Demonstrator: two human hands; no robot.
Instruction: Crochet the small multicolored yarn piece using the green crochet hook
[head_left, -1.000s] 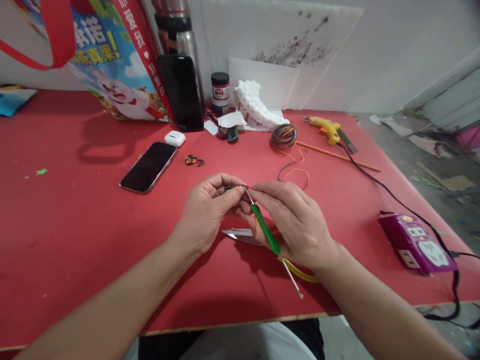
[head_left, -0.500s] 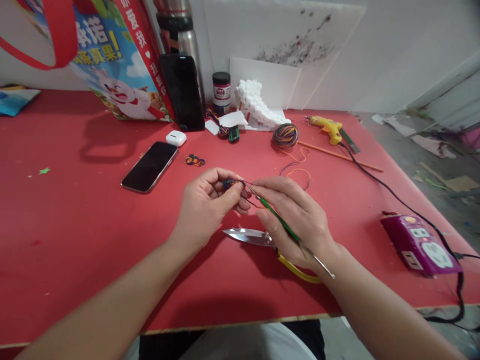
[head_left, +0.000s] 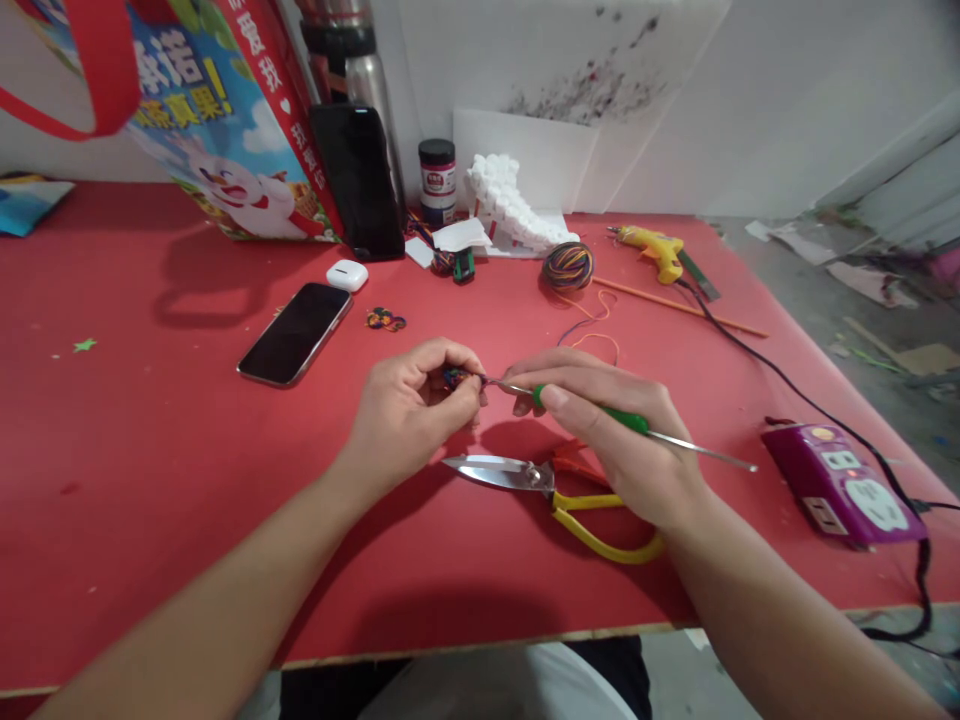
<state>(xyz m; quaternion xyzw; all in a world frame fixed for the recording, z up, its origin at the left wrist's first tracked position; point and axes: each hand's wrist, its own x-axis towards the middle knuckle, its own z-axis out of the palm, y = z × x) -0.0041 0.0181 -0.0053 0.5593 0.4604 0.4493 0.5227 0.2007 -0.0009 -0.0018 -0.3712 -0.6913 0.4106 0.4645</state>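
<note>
Between thumb and fingers, my left hand [head_left: 416, 410] pinches a small multicoloured yarn piece [head_left: 456, 378]. My right hand [head_left: 622, 430] grips the green handle of a metal crochet hook [head_left: 626, 418], whose tip points left and meets the yarn at my left fingertips. Scissors [head_left: 499, 472] with red and yellow handles lie below, partly under my right hand. Beyond my hands, a ball of multicoloured yarn [head_left: 568, 267] trails a loose strand toward my right hand. A small knotted yarn piece [head_left: 385, 319] rests on the red table [head_left: 187, 450].
At the left are a phone [head_left: 296, 333], a white earbud case [head_left: 347, 275] and a printed bag [head_left: 225, 130]. Along the back stand a dark phone [head_left: 360, 180], a jar [head_left: 437, 180] and a white bumpy object [head_left: 510, 200]. A glue gun [head_left: 652, 252] and purple power box [head_left: 844, 483] sit right.
My right hand has tilted the hook from a steep slant to nearly level and moved slightly right. More of the scissors' handles shows. My left hand keeps the yarn piece.
</note>
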